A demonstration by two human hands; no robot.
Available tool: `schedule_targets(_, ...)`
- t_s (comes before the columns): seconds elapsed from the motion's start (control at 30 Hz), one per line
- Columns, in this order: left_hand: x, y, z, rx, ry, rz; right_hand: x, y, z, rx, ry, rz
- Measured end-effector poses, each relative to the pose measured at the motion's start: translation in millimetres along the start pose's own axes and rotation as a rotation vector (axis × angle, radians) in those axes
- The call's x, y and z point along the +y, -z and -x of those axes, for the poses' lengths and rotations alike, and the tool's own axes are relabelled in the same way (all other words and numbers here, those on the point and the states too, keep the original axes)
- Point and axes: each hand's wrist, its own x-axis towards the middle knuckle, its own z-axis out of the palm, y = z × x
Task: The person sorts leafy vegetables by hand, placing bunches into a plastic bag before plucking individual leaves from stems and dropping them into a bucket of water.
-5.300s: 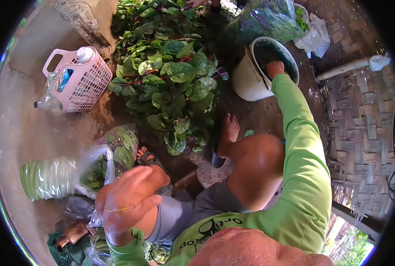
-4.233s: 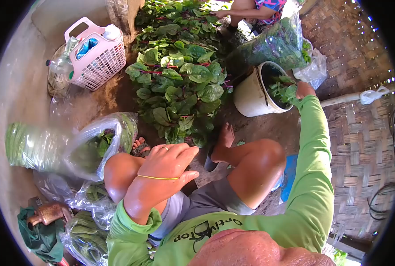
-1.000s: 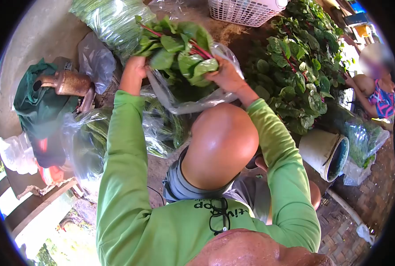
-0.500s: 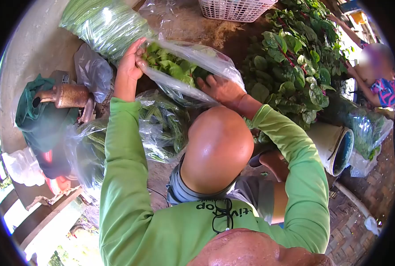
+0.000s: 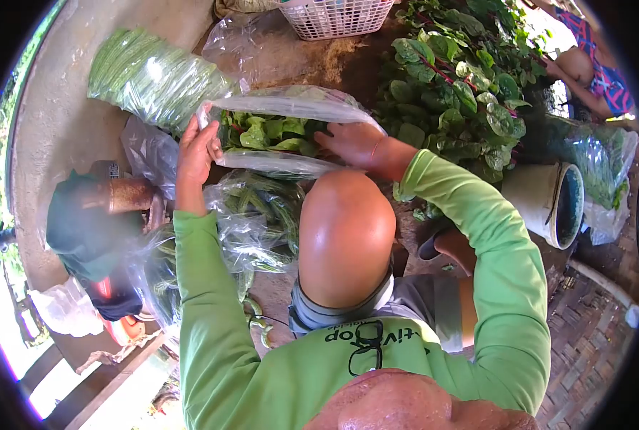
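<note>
A clear plastic bag (image 5: 291, 163) lies in front of my knee with its long mouth pulled apart. Loose leafy greens (image 5: 266, 132) fill the inside. My left hand (image 5: 199, 147) is closed, pinching the bag's left end between thumb and fingers. Reaching in at the other end, my right hand (image 5: 355, 147) rests against the leaves, fingers stretched out and partly hidden among them. Just below the bag, another clear bag (image 5: 258, 208) holds long green vegetables. Beyond my left hand lies a packed bundle of long green pods (image 5: 158, 79) in plastic.
A big heap of leafy vines (image 5: 463, 86) with reddish stems spreads to the right. A white basket (image 5: 337, 18) stands at the back. A bucket (image 5: 545, 204) lies tipped on the right, by a bagged bunch of greens (image 5: 595, 172). Another person (image 5: 599, 64) sits far right.
The bag's mouth is stretched wider, showing more leaves. My left hand has shifted left, while my right hand stays inside the bag. The whole view has moved slightly.
</note>
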Motion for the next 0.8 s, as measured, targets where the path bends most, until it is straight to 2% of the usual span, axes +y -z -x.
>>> schedule_targets(0.03,3,-1,3,0.078,0.01,-0.076,3,11,1,-0.02,0.0,-0.07)
schedule_targets(0.13,-4,5,0,0.144,-0.053,-0.29,20,48,2,0.177,0.028,-0.442)
schedule_targets(0.17,-11,9,-4,0.181,-0.081,-0.324,25,65,6,0.204,-0.055,-0.592)
schedule_targets(0.2,-3,10,-3,0.25,-0.049,-0.383,33,82,14,0.245,-0.086,-0.576)
schedule_targets(0.27,12,15,0,0.388,0.019,-0.501,39,121,42,0.174,-0.294,-0.898)
schedule_targets(0.37,-13,59,-30,0.424,-0.263,-0.717,61,157,101,0.221,-0.379,-0.655)
schedule_targets(0.47,-9,40,-13,0.388,-0.528,-1.123,96,186,173,0.26,-0.341,-0.175)
schedule_targets(0.5,5,25,-2,0.359,-0.511,-1.176,97,200,198,0.241,-0.442,-0.154)
schedule_targets(0.53,34,3,18,0.331,-0.493,-1.231,109,203,224,0.297,-0.439,-0.073)
schedule_targets(0.57,59,-21,33,0.308,-0.471,-1.288,106,216,247,0.297,-0.541,-0.147)
schedule_targets(0.6,74,-43,41,0.274,-0.597,-1.204,98,232,267,0.296,-0.638,-0.224)
schedule_targets(0.67,99,-88,67,0.214,-0.827,-1.031,83,254,299,0.429,-0.731,-0.344)
schedule_targets(0.7,112,-120,84,0.13,-0.884,-0.819,78,265,316,0.465,-0.839,-0.322)
schedule_targets(0.73,123,-155,102,0.045,-0.927,-0.609,78,274,334,0.502,-0.847,-0.328)
schedule_targets(0.8,143,-212,132,-0.162,-1.087,-0.427,43,302,345,0.707,-0.922,-0.412)
